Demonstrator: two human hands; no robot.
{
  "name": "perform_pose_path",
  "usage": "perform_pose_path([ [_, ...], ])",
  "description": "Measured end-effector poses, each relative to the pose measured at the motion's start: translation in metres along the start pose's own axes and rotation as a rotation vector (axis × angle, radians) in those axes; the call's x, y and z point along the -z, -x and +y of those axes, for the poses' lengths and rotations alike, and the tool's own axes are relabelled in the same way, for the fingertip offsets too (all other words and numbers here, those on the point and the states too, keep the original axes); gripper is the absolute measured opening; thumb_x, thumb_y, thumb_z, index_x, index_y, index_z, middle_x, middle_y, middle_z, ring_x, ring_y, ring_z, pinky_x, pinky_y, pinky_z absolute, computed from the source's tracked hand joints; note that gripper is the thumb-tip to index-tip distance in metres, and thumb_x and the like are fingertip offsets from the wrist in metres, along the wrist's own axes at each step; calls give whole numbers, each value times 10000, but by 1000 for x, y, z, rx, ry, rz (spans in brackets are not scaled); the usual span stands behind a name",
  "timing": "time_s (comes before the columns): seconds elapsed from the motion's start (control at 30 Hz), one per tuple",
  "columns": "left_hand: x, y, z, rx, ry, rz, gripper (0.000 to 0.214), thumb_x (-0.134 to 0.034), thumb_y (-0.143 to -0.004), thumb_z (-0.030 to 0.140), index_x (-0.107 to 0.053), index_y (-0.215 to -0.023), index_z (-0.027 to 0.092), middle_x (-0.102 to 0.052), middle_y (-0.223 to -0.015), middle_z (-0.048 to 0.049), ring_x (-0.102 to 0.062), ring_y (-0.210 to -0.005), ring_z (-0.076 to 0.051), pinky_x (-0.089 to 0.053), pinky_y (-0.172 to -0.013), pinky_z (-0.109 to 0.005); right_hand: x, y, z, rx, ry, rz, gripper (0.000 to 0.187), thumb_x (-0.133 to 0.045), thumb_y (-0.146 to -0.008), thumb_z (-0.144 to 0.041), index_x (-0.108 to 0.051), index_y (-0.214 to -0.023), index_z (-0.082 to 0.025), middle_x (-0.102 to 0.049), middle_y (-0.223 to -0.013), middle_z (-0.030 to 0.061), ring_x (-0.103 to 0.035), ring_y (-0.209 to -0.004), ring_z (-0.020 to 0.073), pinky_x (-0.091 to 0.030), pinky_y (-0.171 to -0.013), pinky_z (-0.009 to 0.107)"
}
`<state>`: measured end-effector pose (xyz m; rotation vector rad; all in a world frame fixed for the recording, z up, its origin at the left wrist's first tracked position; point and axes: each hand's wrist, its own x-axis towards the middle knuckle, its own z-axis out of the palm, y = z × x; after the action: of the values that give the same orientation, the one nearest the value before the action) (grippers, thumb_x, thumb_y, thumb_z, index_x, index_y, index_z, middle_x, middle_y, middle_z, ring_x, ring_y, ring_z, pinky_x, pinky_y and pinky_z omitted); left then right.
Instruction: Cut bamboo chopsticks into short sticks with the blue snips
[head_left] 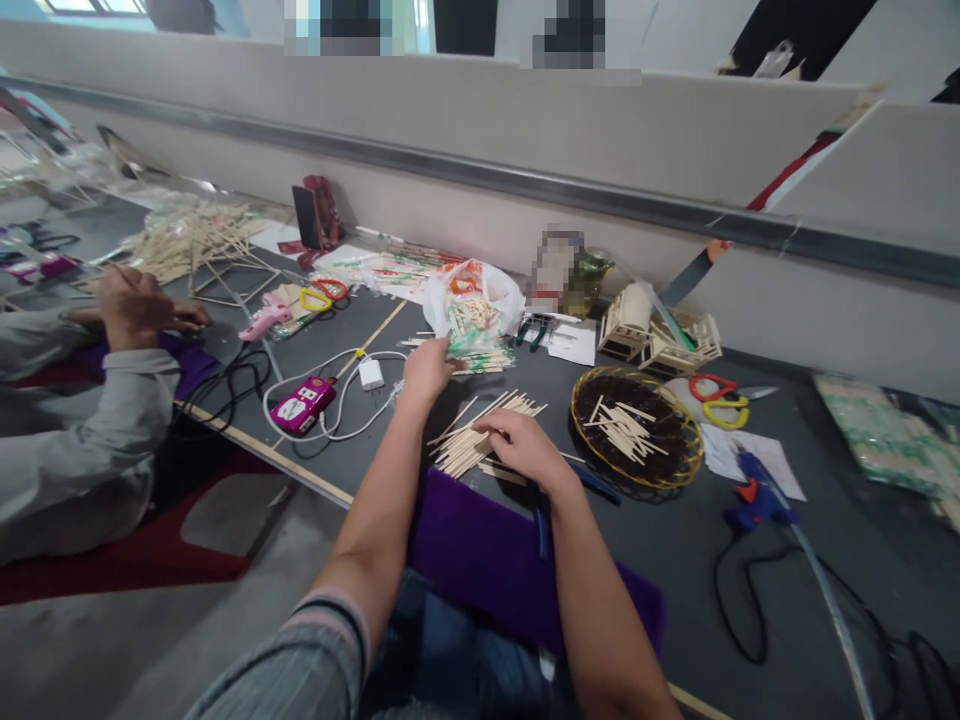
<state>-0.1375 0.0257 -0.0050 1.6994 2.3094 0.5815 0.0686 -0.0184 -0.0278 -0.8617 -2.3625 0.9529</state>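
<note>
My left hand (427,372) reaches forward with its fingers bent against the near side of some green-and-clear wrapped wooden sticks (487,358); its fingertips are partly hidden, and I cannot make out what they grip. Over the right part of a loose pile of bare wooden sticks (461,452), my right hand (519,445) rests with curved fingers and a gap beside the thumb. A white plastic bag (506,290) holding more sticks stands just beyond the left hand. To the right of my right hand sits a dark woven basket with a yellow rim (576,400), several short sticks (621,432) lying inside.
A blue glue gun (761,500) with a trailing cord and scissors (724,405) lie at right. Small stick-built models (628,318) stand at the back. A magenta power box (304,405) with a white cable is at left, near a co-worker's hand (135,305). Purple cloth (480,540) covers the near edge.
</note>
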Motion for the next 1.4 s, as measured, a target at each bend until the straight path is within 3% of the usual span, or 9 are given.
perform_pose_path([
  [0.1, -23, 1, 3, 6, -205, -101, 221, -639, -764, 246, -660, -975, 184, -649, -1109, -123, -619, -1044, -292, -467, -801, -328, 5, 1, 1, -25, -28, 101, 355, -438, -789, -47, -713, -942, -210, -722, -897, 23, -649, -860, 151, -479, -803, 269],
  [0.27, -44, 0, 1, 21, -257, -126, 249, -602, -801, 258, -653, -1038, 207, -615, -1171, -105, -627, -1031, -269, -479, -801, -322, 5, 0, 4, -46, -10, 163, 327, -442, -804, -67, -701, -935, -219, -723, -900, 25, -656, -857, 159, -484, -796, 282],
  [0.6, -49, 4, 12, 84, -260, -110, 252, -537, -847, 237, -651, -1071, 224, -628, -1157, -103, -627, -1011, -265, -472, -770, -319, 1, -1, 8, -30, 57, 191, 330, -431, -805, -67, -694, -931, -223, -712, -886, 28, -645, -845, 163, -475, -785, 283],
  [0.8, -51, 3, 5, 28, -263, -81, 209, -528, -863, 265, -666, -1011, 214, -606, -1184, -100, -620, -1021, -261, -460, -775, -314, 0, -1, 13, -56, 105, 193, 330, -441, -800, -62, -693, -942, -220, -716, -912, 31, -643, -867, 168, -469, -798, 286],
  [1.13, -50, 3, 5, 23, -218, -46, 228, -531, -868, 265, -617, -1076, 231, -609, -1203, -91, -599, -1065, -250, -437, -787, -298, -3, -4, 13, -92, 218, 125, 312, -457, -843, -83, -704, -977, -219, -709, -952, 45, -626, -912, 185, -468, -837, 301],
  [1.3, -49, 5, 6, -1, -246, -32, 239, -458, -885, 225, -643, -1034, 209, -609, -1163, -110, -603, -1039, -256, -436, -770, -314, -4, -7, 12, 43, 234, 101, 311, -484, -894, -151, -669, -1139, -204, -650, -1212, 94, -542, -1140, 216, -414, -1007, 391],
  [1.4, -50, 4, 6, -12, -253, -25, 282, -421, -862, 137, -650, -1012, 202, -607, -1150, -114, -596, -1050, -251, -434, -774, -314, -12, -12, 11, 110, 270, -13, 370, -498, -914, -214, -593, -1269, -177, -516, -1408, 117, -389, -1346, 242, -303, -1114, 456],
])
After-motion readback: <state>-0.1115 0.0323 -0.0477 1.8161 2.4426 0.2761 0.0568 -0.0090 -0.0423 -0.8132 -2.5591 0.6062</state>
